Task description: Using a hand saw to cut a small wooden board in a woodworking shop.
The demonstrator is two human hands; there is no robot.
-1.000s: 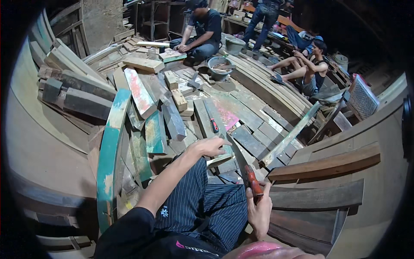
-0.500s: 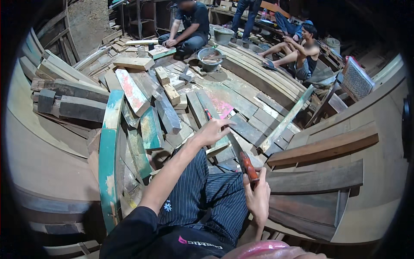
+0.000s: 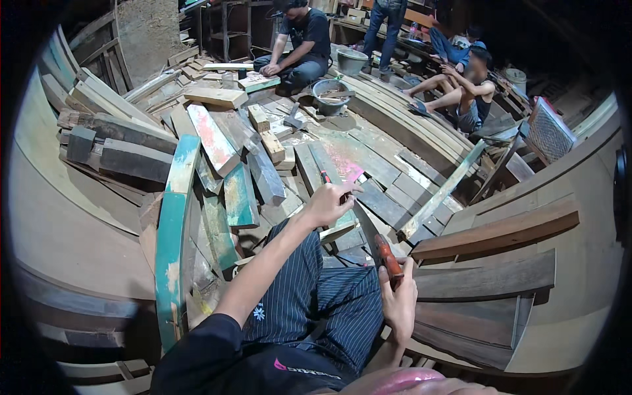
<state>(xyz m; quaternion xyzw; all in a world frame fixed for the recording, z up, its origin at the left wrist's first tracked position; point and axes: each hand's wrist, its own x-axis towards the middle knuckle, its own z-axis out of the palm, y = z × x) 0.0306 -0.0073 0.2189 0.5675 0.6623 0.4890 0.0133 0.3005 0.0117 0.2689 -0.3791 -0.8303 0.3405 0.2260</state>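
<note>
My right hand [image 3: 399,304] is closed round a reddish-brown handle [image 3: 388,257] with a long, tapering grey blade [image 3: 366,225]. Whether it is a saw or a knife I cannot tell. The blade slants up and left above my lap, toward my left hand [image 3: 331,203]. That hand's fingers are bent together close to the blade's far end. What they pinch is too small to make out. Just beyond the left knuckles shows a slim red-and-black piece [image 3: 325,176], perhaps a tool handle. Whether my left hand grips it is hidden.
Painted timber offcuts [image 3: 241,197] pile up at my left, with a long teal board [image 3: 172,230] beside my leg. Dark planks [image 3: 487,275] lie at my right. Ahead are a hammer [image 3: 293,120], a grey bucket [image 3: 332,96] and several people, one seated far left-centre [image 3: 303,46].
The whole scene has shifted slightly right in the view. Both hands and the blade keep nearly the same pose. The seated person at the far right has raised their hands a little.
</note>
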